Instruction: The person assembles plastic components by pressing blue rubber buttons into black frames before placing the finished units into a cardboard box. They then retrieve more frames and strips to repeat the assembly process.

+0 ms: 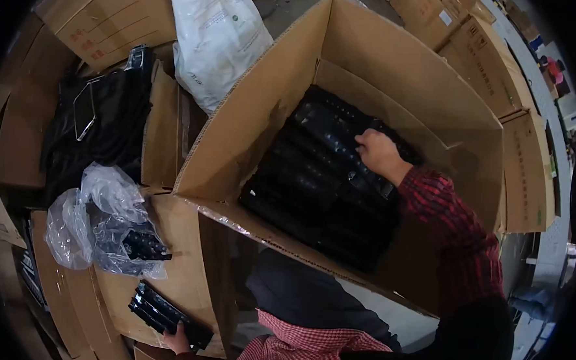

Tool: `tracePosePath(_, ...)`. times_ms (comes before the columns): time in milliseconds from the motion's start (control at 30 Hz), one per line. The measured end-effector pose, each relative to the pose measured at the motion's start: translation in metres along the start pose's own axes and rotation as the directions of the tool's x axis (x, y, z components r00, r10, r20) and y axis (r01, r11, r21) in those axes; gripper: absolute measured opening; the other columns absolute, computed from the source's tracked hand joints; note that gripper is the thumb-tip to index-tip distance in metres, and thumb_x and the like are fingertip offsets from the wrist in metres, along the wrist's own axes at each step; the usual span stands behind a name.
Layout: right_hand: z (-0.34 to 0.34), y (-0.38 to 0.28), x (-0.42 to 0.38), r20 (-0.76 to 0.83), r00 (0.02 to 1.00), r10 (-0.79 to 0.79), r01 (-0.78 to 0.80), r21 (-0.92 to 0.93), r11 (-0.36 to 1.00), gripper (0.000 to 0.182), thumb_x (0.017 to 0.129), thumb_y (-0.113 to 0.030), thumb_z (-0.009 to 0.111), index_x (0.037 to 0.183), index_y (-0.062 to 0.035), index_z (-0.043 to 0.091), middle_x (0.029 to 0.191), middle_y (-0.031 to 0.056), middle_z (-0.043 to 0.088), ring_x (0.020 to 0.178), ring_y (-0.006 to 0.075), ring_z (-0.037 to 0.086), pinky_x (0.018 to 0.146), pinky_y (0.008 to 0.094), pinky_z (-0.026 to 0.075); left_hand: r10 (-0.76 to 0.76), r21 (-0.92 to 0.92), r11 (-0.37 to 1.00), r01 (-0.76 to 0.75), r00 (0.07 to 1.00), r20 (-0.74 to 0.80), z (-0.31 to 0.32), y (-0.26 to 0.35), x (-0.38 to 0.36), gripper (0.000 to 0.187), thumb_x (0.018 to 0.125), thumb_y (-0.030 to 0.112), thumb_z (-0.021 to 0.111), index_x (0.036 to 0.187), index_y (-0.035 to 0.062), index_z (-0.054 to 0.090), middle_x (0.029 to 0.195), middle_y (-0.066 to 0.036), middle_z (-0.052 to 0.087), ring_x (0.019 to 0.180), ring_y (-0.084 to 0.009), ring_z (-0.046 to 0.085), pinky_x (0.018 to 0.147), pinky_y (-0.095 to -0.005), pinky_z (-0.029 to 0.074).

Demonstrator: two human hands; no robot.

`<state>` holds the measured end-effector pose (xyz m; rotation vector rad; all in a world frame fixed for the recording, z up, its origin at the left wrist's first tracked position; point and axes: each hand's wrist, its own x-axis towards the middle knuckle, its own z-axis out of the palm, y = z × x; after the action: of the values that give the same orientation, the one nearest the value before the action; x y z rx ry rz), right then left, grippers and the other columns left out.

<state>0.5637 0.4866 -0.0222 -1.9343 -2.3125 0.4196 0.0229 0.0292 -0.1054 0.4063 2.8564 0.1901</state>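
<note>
My right hand [378,153] is inside a large open cardboard box [258,123], above rows of glossy black studded pieces [301,171]. Its fingers are curled together, and whatever they pinch, if anything, is too small to make out. Down at the lower left, my left hand [177,339] grips the near end of a stack of black ribbed strips [167,314] on a closed carton [162,219]. Just beyond that stack lies a clear plastic bag [114,203] with a black studded piece [146,245] partly in it.
A white plastic bag [220,43] stands behind the box's left wall. To the left, an open carton [163,134] holds black material with a phone [85,112] on top. More cartons [486,63] line the right side, beside a grey ledge [555,239].
</note>
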Motion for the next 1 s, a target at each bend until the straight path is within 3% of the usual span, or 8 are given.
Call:
tracePosePath(67,0.06,0.011,0.004,0.117,0.992,-0.054,0.048,0.053,0.997,0.027,0.076,-0.012,0.058,0.101,-0.0061,0.067,0.107,0.0158,0.059,0.094,0.0344,0.059,0.08,0.0417,0.05,-0.025,-0.237,0.97,0.06,0.988,0.151,-0.008,0.011,-0.008,0.062,0.067,0.031,0.075,0.106,-0.0124,0.056,0.105,-0.025,0.061,0.096,-0.0354,0.058,0.087,-0.0403,0.045)
tracePosePath(267,0.154,-0.031,0.022,0.382,0.924,0.023,-0.05,0.059,0.997,0.026,0.079,-0.01,0.054,0.102,-0.0048,0.066,0.113,0.0173,0.057,0.098,0.031,0.059,0.081,0.0389,0.051,-0.162,-0.284,0.936,0.209,0.97,0.179,-0.004,0.009,0.003,0.052,0.064,0.015,0.073,0.104,-0.0125,0.056,0.098,-0.017,0.063,0.086,-0.0274,0.061,0.08,-0.035,0.049)
tracePosePath(367,0.186,-0.039,0.03,0.431,0.902,0.038,-0.062,0.042,0.997,0.024,0.08,-0.009,0.054,0.099,-0.0017,0.066,0.112,0.0187,0.057,0.098,0.0305,0.059,0.081,0.0388,0.052,-0.269,-0.461,0.81,0.363,0.928,0.259,-0.006,0.022,-0.009,0.054,0.064,0.014,0.074,0.107,-0.0112,0.052,0.097,-0.015,0.062,0.084,-0.0266,0.061,0.077,-0.0352,0.05)
tracePosePath(433,0.187,-0.048,0.029,0.437,0.899,0.012,-0.037,0.048,0.998,0.023,0.08,-0.009,0.054,0.098,-0.0005,0.065,0.111,0.0192,0.057,0.096,0.031,0.06,0.08,0.0389,0.052,-0.212,-0.608,0.671,0.423,0.896,0.389,-0.011,0.029,-0.016,0.056,0.065,0.012,0.075,0.11,-0.0092,0.049,0.097,-0.013,0.061,0.082,-0.0252,0.061,0.074,-0.0339,0.05)
tracePosePath(567,0.205,-0.064,0.018,0.491,0.87,-0.039,0.038,0.011,0.999,0.022,0.08,-0.008,0.054,0.097,0.0012,0.064,0.108,0.0213,0.057,0.091,0.0325,0.061,0.077,0.0387,0.053,-0.305,-0.438,0.776,0.454,0.878,0.369,-0.019,0.039,-0.02,0.049,0.066,0.011,0.075,0.106,-0.0069,0.053,0.095,-0.011,0.062,0.08,-0.0233,0.061,0.073,-0.0325,0.051)
tracePosePath(767,0.208,-0.078,0.007,0.411,0.91,-0.045,0.02,0.065,0.998,0.026,0.079,-0.006,0.051,0.102,-0.0014,0.063,0.108,0.0221,0.058,0.092,0.0363,0.061,0.078,0.0425,0.051,-0.193,-0.599,0.676,0.43,0.887,0.419,-0.009,0.025,-0.019,0.04,0.067,0.017,0.073,0.098,-0.0011,0.057,0.087,-0.008,0.061,0.076,-0.0235,0.061,0.069,-0.033,0.052)
tracePosePath(867,0.213,-0.08,-0.008,0.307,0.946,-0.103,0.081,0.083,0.993,0.027,0.078,-0.004,0.054,0.104,0.0023,0.059,0.102,0.0231,0.059,0.085,0.0345,0.062,0.074,0.0404,0.053,-0.235,-0.624,0.652,0.431,0.897,0.375,-0.013,0.039,-0.025,0.034,0.07,0.008,0.069,0.099,-0.0032,0.057,0.091,-0.009,0.063,0.079,-0.0229,0.062,0.073,-0.033,0.051)
tracePosePath(1000,0.21,-0.08,-0.007,0.311,0.942,-0.126,0.121,0.037,0.992,0.035,0.079,-0.003,0.053,0.114,0.001,0.055,0.102,0.0226,0.06,0.083,0.0355,0.063,0.075,0.041,0.052,-0.144,-0.725,0.482,0.492,0.861,0.489,-0.012,0.031,-0.023,0.03,0.073,0.009,0.066,0.1,-0.0008,0.057,0.091,-0.009,0.061,0.081,-0.0237,0.062,0.073,-0.0342,0.052)
